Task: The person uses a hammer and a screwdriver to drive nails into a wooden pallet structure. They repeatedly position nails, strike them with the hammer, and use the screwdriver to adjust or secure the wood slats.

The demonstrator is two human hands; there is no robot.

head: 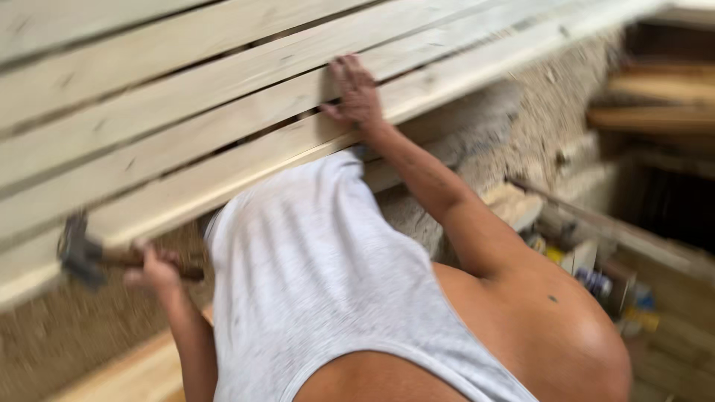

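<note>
Left hand (155, 272) is closed tight around the brown wooden handle of a hammer (83, 257). The hammer is low on the left side, and its dark grey head sticks out to the left, just under the edge of the lowest plank. Its handle runs sideways, and the fingers are wrapped all the way around it. Right hand (356, 89) is up higher, in the middle. It lies flat on the pale wooden planks (186, 119) with its fingers held apart, and it holds nothing. The palm presses on the lowest plank, and the fingertips reach up over the thin dark gap to the next plank. The planks are long and lie side by side, with dark gaps between them. They slant from the low left to the high right. Under them there is rough, sandy, grey-brown stuff (551, 97). The person wears a light grey shirt with no sleeves (313, 283), and it fills the middle between the two arms. One more pale board (126, 376) lies in the bottom left corner. On the right, near the bare shoulder, there is a heap of small things (596, 283), some yellow and some blue, too blurry to tell what they are. More brown boards (655, 104) sit in the top right corner.
</note>
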